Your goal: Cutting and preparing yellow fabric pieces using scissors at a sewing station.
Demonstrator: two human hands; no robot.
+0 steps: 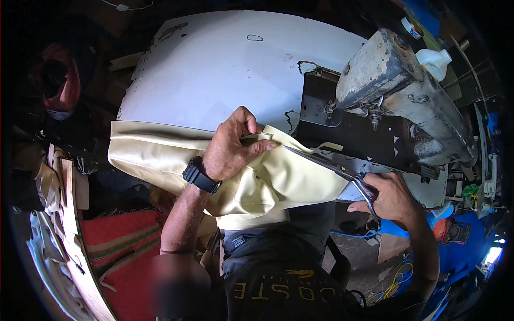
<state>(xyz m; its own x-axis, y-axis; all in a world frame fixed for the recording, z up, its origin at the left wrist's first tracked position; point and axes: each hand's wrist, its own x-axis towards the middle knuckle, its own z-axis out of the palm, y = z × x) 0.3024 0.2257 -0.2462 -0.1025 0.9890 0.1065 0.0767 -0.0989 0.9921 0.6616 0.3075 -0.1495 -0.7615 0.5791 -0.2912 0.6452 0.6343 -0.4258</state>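
Note:
A large piece of pale yellow, smooth sheet material, perhaps vinyl or leather (251, 187), drapes over the near edge of the white table and toward my lap. My left hand (233, 144), with a black watch on its wrist, pinches the upper edge of this sheet between thumb and fingers. In my right hand (393, 198) are long metal scissors (340, 170), fingers through the handles. Their blades point left along the sheet's upper edge, toward my left thumb. A narrow strip (329, 146) of the same material curls up beside the blades.
A worn grey sewing machine (385, 80) stands at the right of the chipped white table (225, 64). Behind it is a white plastic jug (435, 63). Red striped fabric (120, 241) and stacked sheets (59, 257) lie at lower left. A yellow cord (396, 281) trails at lower right.

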